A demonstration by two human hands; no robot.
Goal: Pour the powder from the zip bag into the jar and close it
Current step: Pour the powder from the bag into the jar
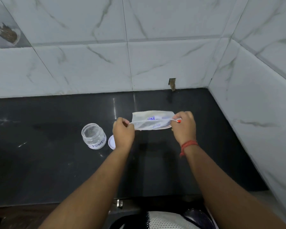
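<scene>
A clear zip bag (151, 120) with blue print and pale powder hangs lengthwise above the dark counter, stretched between both hands. My left hand (123, 133) pinches its left end. My right hand (183, 128) pinches its right end, where a small red slider shows at the fingertips. A clear glass jar (93, 135) labelled POWDER stands open and upright on the counter, left of my left hand. Its white lid (111, 142) lies flat beside the jar, partly hidden by my left wrist.
The black stone counter (56, 162) runs to a marble-tiled back wall (139, 63) and a tiled side wall (254, 113) on the right. The counter's front edge lies near my body. A red thread bracelet sits on my right wrist.
</scene>
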